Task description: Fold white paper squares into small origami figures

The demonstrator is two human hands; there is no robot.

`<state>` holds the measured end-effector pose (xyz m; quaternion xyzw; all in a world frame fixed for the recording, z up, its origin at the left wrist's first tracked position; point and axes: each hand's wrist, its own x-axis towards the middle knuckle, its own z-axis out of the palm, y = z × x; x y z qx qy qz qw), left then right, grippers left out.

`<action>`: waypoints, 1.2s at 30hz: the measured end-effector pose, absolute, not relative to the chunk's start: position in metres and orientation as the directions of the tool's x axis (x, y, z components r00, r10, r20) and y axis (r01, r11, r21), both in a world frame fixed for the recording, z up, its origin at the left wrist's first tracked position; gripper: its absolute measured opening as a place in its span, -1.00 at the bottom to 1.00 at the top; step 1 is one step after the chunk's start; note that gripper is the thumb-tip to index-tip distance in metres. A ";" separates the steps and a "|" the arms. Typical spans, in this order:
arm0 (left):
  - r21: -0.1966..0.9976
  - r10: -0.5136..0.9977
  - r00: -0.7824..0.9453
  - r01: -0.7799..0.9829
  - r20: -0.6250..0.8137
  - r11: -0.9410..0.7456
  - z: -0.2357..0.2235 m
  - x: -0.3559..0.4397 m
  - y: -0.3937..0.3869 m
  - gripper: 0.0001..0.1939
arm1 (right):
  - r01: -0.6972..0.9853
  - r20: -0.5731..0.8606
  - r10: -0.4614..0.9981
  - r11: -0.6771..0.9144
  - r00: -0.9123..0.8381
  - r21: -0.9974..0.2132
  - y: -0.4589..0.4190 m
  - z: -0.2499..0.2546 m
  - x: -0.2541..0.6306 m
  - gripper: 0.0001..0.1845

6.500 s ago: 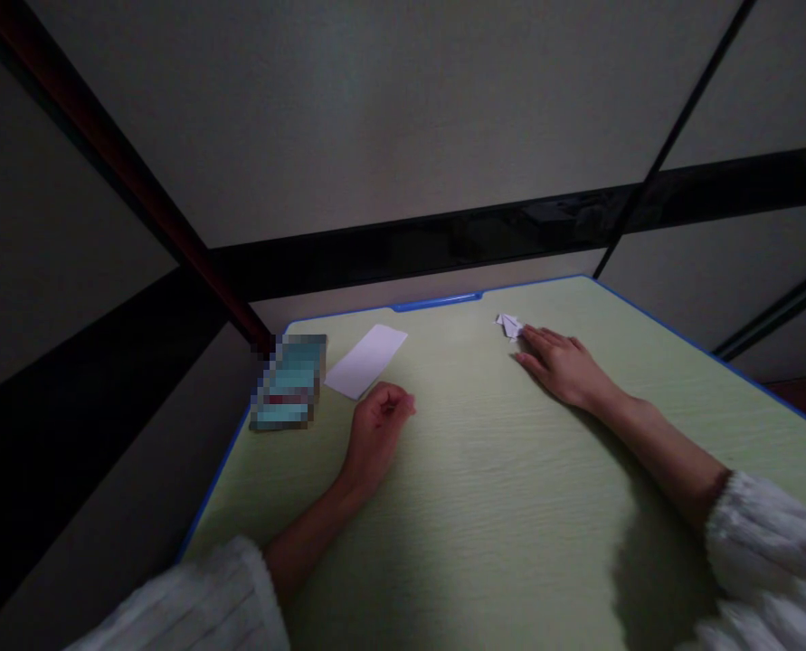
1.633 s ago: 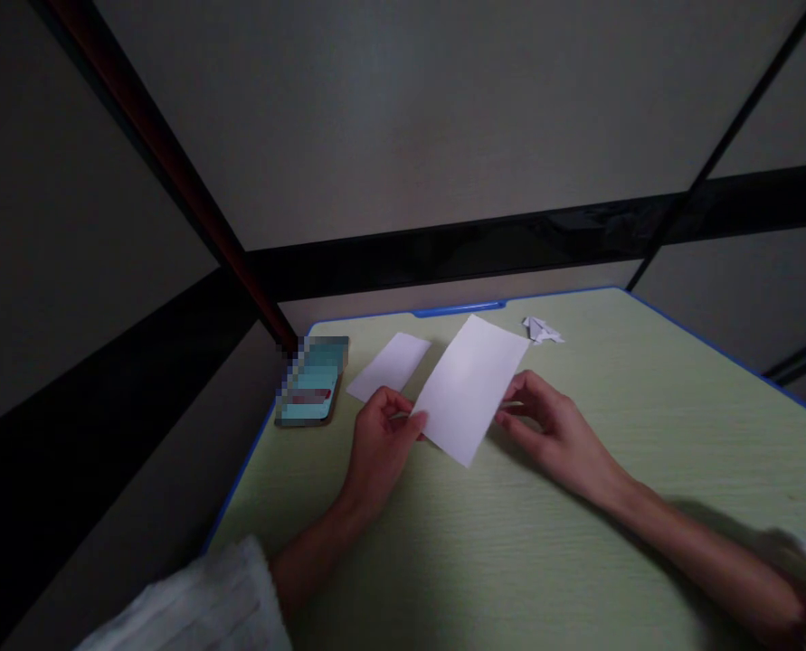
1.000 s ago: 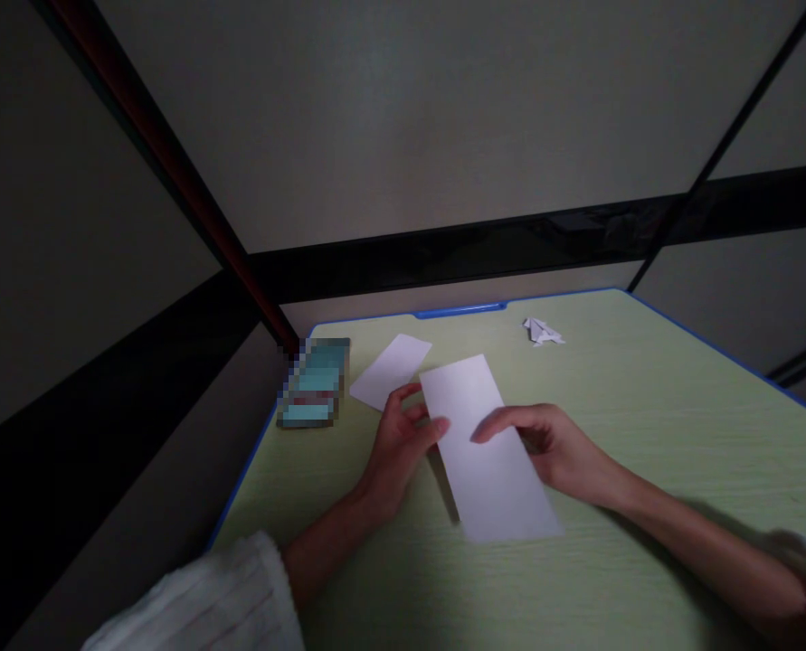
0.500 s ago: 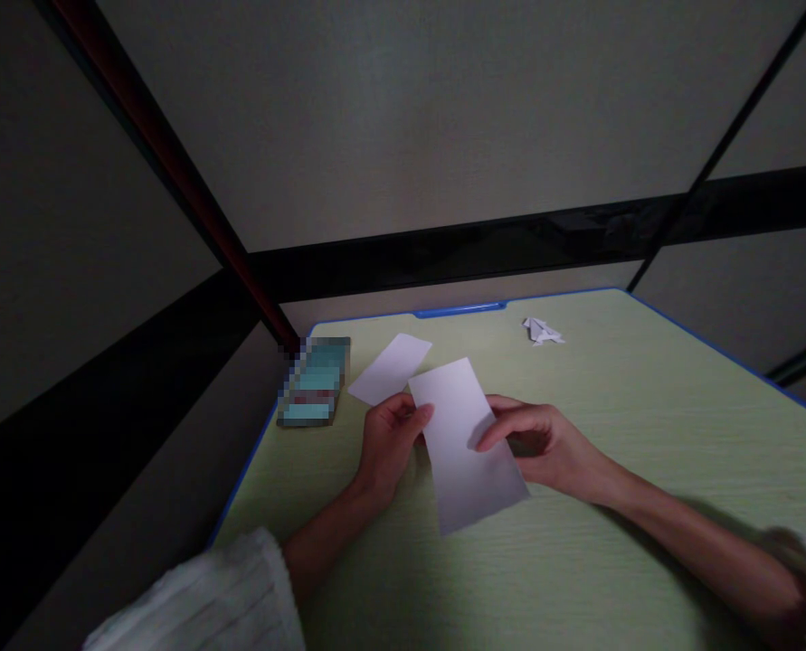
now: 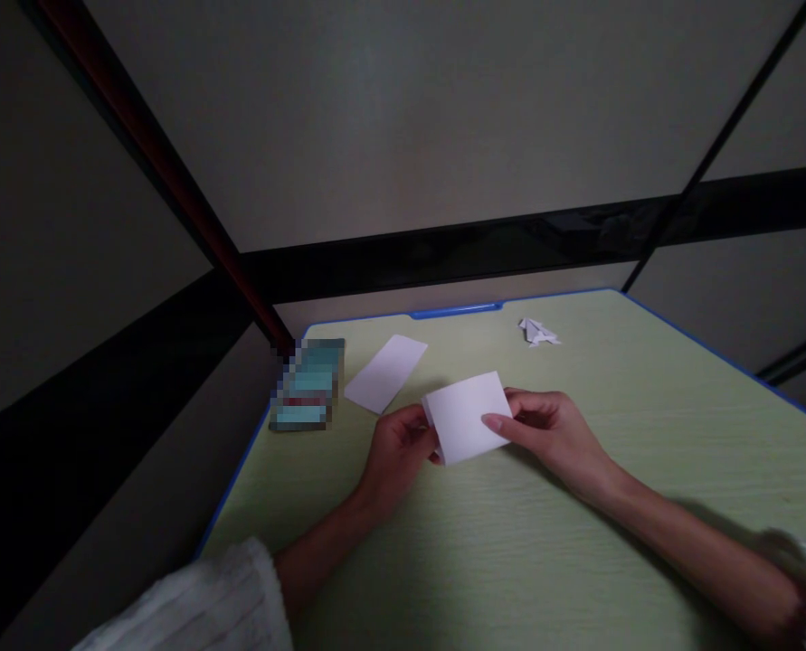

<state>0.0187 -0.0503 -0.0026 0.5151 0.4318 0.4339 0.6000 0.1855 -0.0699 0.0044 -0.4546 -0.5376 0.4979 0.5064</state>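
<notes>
Left hand (image 5: 399,448): being held pinched, fingers (image 5: 404,419) curled, forearm (image 5: 321,547) being angled in from the left edge of the tabletop (image 5: 484,570). Right hand (image 5: 558,434): being held pinched, thumb (image 5: 515,429) being pointed leftward, wrist (image 5: 612,488) being held nearly straight.

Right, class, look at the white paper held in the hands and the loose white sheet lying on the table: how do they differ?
The held paper is gripped by the left hand and right hand; the loose sheet lies on the table, touched by neither. The held paper looks doubled over; the loose sheet lies flat, in a single longer rectangle. Both are white and plain on the sides that show.
</notes>
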 end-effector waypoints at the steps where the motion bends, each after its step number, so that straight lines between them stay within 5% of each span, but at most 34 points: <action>1: 0.994 0.963 0.260 -0.066 -0.072 0.092 -0.003 0.019 -0.051 -0.82 | -0.007 0.085 0.994 0.085 -0.064 -0.996 -0.070 0.004 0.185 -0.76; 10: 0.980 0.956 0.287 -0.164 -0.063 0.114 -0.012 0.016 -0.052 -0.56 | 0.014 0.054 0.998 0.055 -0.011 -0.998 -0.070 0.001 0.185 -0.80; 19: 0.992 0.957 0.287 -0.110 -0.029 0.063 0.001 0.019 -0.056 -0.79 | 0.012 0.065 0.997 0.065 -0.036 -0.998 -0.073 0.003 0.185 -0.84; 36: 0.998 0.971 0.232 0.011 -0.062 0.061 0.000 0.019 -0.055 -0.68 | 0.004 0.033 0.999 0.033 -0.023 -0.999 -0.074 0.002 0.184 -0.80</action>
